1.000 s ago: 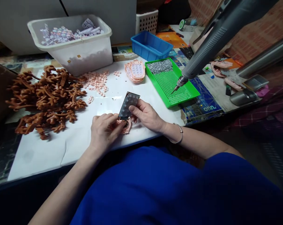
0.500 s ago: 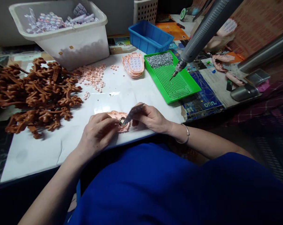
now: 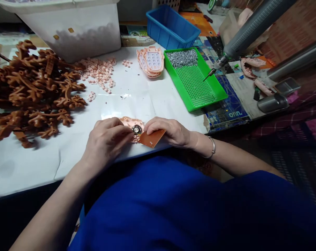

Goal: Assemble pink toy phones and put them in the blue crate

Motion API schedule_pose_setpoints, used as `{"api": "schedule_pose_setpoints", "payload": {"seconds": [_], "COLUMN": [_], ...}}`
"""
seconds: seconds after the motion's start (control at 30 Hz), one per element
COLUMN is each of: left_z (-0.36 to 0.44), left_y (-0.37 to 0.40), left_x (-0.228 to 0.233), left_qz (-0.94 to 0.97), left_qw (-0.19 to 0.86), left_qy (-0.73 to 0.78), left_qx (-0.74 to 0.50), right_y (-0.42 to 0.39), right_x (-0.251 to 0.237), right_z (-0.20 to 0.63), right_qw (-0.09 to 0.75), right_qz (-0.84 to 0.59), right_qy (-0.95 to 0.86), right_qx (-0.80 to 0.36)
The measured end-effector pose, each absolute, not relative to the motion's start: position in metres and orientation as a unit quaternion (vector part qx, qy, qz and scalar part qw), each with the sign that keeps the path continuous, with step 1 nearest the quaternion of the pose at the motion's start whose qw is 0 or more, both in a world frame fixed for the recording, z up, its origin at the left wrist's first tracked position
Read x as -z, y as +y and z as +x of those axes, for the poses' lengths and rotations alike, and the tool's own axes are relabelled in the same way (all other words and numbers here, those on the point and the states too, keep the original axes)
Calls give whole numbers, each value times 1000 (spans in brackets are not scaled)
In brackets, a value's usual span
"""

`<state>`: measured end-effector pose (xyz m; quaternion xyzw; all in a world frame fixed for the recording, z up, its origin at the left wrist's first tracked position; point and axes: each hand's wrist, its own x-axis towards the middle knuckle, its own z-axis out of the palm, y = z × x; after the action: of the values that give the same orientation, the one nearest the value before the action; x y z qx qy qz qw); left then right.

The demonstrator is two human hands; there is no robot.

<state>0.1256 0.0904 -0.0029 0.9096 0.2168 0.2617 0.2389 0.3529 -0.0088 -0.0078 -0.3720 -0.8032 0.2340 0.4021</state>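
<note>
A: Head view: the left hand (image 3: pixel 107 141) presses its fingers (image 3: pixel 123 129) closed onto the pink shell (image 3: pixel 128 122), likely to pin it flat on the desk (image 3: pixel 29 164).

B: And the right hand (image 3: pixel 171 130)?

A: Its fingers (image 3: pixel 154 126) pinch the brown board (image 3: pixel 152 138), copper side up, just right of the small round speaker (image 3: pixel 136 129) seated in the shell, between both sets of fingers.

B: Supplies?

A: Beyond the fingers: a stack of keypad shells (image 3: pixel 151 62), the green screw tray (image 3: pixel 197 82) and the hanging screwdriver (image 3: pixel 249 33), probably kept within reach. Brown sprues (image 3: pixel 32 90) lie left.
</note>
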Motion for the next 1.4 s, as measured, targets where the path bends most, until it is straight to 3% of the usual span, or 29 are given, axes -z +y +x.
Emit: {"api": "schedule_pose_setpoints", "payload": {"seconds": [0.17, 0.47, 0.63, 0.83, 1.4], "left_z": [125, 124, 124, 121, 122], "left_y": [92, 87, 87, 88, 89], "left_x": [2, 0, 0, -3, 1], "left_qz": [915, 924, 926, 927, 926], "left_qw": [224, 203, 192, 209, 209], "left_qy": [186, 195, 176, 178, 149], "left_qx": [-281, -259, -272, -255, -276], "right_y": [-7, 17, 25, 33, 35], "right_x": [9, -17, -20, -22, -8], "right_z": [356, 348, 345, 345, 354], "right_qw": [389, 300, 319, 300, 322], "right_qz": [-358, -526, -509, -497, -422], "right_qy": [-820, -719, -654, -630, -652], "right_qx": [-221, -341, -460, -516, -541]}}
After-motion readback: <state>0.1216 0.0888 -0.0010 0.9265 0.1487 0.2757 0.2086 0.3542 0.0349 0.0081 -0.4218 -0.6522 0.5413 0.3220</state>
